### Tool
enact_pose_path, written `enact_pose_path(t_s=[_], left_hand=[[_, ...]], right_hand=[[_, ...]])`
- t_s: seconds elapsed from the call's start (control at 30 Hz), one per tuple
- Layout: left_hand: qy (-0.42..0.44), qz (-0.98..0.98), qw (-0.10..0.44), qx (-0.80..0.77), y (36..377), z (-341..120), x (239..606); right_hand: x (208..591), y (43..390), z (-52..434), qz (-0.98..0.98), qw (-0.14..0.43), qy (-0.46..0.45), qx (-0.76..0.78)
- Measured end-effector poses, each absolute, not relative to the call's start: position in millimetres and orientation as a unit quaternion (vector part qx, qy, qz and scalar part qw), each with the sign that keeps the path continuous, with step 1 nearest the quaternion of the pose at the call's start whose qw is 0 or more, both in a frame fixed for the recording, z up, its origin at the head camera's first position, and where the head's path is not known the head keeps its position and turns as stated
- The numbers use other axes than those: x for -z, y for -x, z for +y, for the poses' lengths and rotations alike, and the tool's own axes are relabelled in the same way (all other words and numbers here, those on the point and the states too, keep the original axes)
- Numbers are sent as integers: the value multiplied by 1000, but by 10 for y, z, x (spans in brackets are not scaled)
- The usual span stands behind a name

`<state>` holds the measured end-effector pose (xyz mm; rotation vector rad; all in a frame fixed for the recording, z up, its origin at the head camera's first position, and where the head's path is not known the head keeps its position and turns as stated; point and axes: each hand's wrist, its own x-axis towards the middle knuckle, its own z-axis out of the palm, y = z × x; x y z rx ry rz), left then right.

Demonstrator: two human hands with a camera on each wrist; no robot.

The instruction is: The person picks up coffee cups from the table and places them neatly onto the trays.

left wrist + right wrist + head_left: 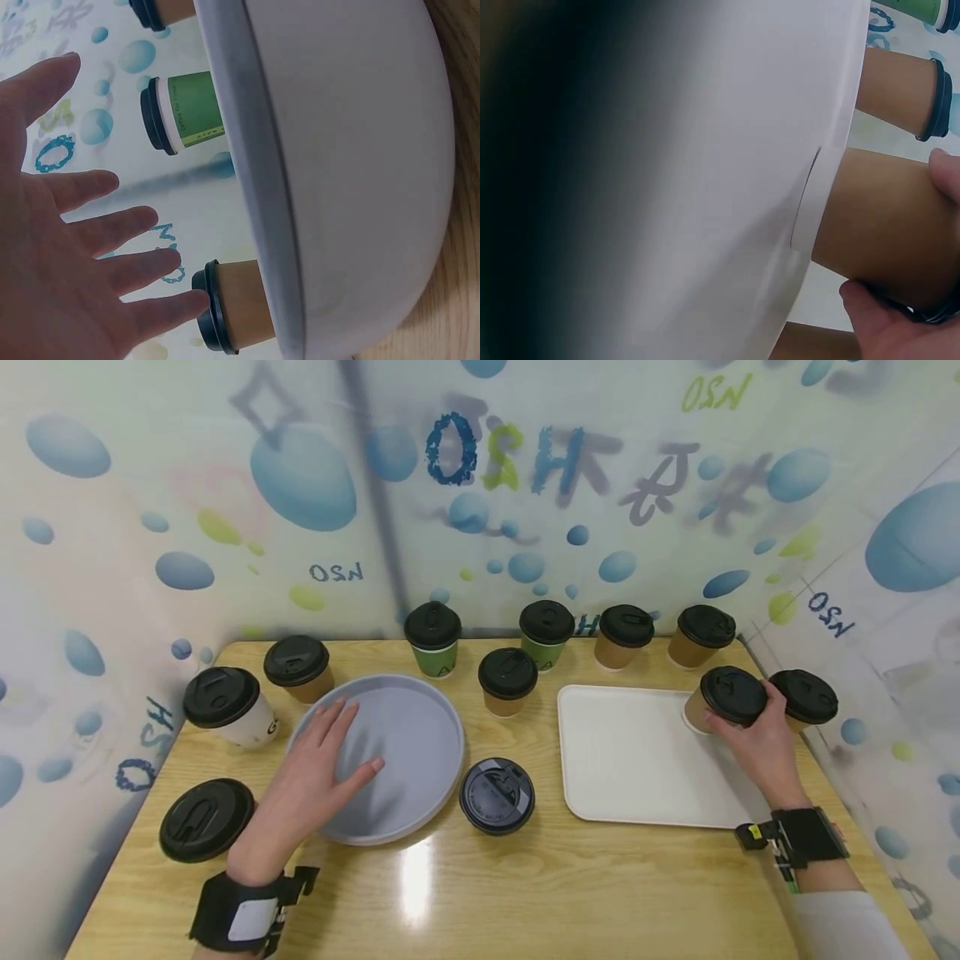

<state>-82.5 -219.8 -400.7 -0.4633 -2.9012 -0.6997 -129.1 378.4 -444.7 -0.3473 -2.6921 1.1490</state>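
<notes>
My right hand point(767, 756) grips a brown paper coffee cup point(699, 710) with a black lid, at the right end of a white rectangular tray point(637, 760). In the right wrist view, thumb and fingers lie around that cup's upper part, and its base overlaps the tray's rim. Another black-lidded cup point(808, 695) stands just beyond those fingers. Over the left side of a round grey tray point(408, 760), my left hand point(311, 789) is spread with nothing in it. The left wrist view shows its fingers straight, the palm bare.
Green cups point(435, 658) and brown cups point(617, 653) with black lids line the back edge. A brown cup point(506, 700) stands between the trays, a dark lid point(497, 795) nearer me. At left are a white cup point(251, 727), a brown cup point(311, 687) and a black-lidded item point(206, 820).
</notes>
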Motion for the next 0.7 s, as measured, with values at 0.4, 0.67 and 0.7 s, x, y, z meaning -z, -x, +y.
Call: enact_pose_path(t_s=[0.4, 0.67, 0.7], left_hand=[[154, -959, 62, 231, 789, -2191, 4018], [163, -956, 64, 236, 771, -2147, 4011], [166, -954, 65, 239, 768, -2134, 4010]], right_hand=[[4423, 1438, 3774, -927, 57, 108, -353], [4426, 1407, 3782, -924, 58, 106, -364], [4415, 1375, 3778, -921, 55, 104, -372]])
